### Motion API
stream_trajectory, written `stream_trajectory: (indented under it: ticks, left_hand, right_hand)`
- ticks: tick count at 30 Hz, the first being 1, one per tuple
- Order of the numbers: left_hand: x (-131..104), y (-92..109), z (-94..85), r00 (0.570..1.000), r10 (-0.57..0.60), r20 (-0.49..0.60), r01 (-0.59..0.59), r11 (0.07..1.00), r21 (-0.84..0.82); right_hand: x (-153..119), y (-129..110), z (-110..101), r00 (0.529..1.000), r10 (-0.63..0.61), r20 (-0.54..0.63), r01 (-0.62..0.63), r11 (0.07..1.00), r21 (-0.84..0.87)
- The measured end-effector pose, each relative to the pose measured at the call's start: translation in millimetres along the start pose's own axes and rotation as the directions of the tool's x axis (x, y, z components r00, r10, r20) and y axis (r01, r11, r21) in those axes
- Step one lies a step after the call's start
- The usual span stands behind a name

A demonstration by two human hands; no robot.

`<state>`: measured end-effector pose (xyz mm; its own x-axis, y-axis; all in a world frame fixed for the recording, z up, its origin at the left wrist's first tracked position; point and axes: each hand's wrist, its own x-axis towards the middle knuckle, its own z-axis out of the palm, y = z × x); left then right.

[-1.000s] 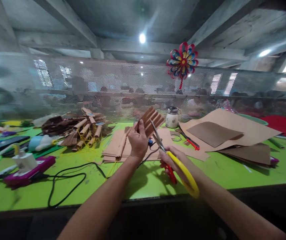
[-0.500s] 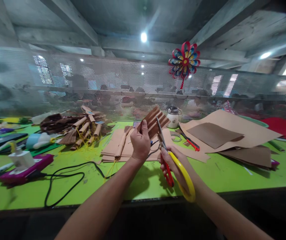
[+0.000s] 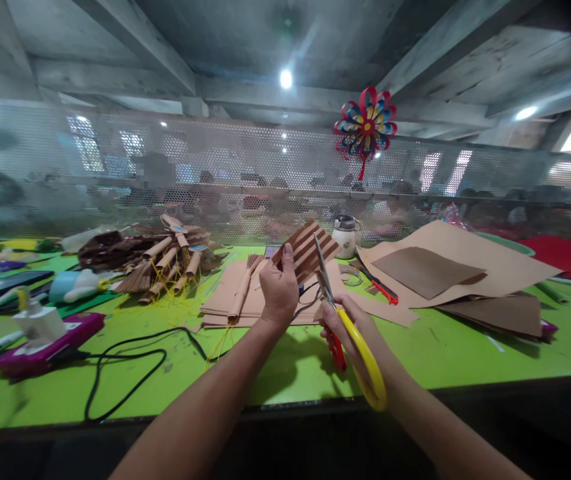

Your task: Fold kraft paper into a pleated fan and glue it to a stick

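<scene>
My left hand (image 3: 279, 293) is closed on a piece of brown striped paper (image 3: 305, 250), thumb on its face, holding it up above the table. In my right hand (image 3: 358, 313) is a pair of scissors (image 3: 374, 377) with yellow and red handles. Their blades point up at the paper's lower right part, and one blade lies in front of it. Whether the blades are parted there I cannot tell. Behind my hands lies a stack of brown paper sheets (image 3: 220, 303), with a rolled, fringed paper piece (image 3: 239, 293) on top, yellow thread hanging from it.
To the left is a pile of rolled paper pieces (image 3: 165, 257) with yellow threads. A purple power strip (image 3: 82, 331) and black cable (image 3: 125, 350) lie nearer. A white jar (image 3: 345, 240), red-handled cutter (image 3: 388, 292) and large brown sheets (image 3: 505, 257) stand or lie right, on the green table (image 3: 465, 347).
The striped paper sits slightly lower, and the scissors have shifted a little with my right hand. Both hands keep their hold.
</scene>
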<state>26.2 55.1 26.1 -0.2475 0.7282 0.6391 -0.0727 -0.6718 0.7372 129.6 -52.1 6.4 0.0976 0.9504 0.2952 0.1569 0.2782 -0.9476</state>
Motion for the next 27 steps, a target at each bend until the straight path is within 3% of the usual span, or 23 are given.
stream_trajectory:
  ticks: [6,27]
  left_hand:
    - [-1.8,0.5,0.4,0.999,0.028,-0.019,-0.027,0.999,0.023]
    - [-1.3,-0.8,0.3,0.999,-0.025,0.037,0.026,0.999,-0.039]
  right_hand:
    - [-1.4,-1.4,-0.1,0.998,0.060,0.005,-0.060,0.998,0.032]
    - [-0.8,5.6,1.0,0.999,0.030,-0.023,-0.029,0.999,0.041]
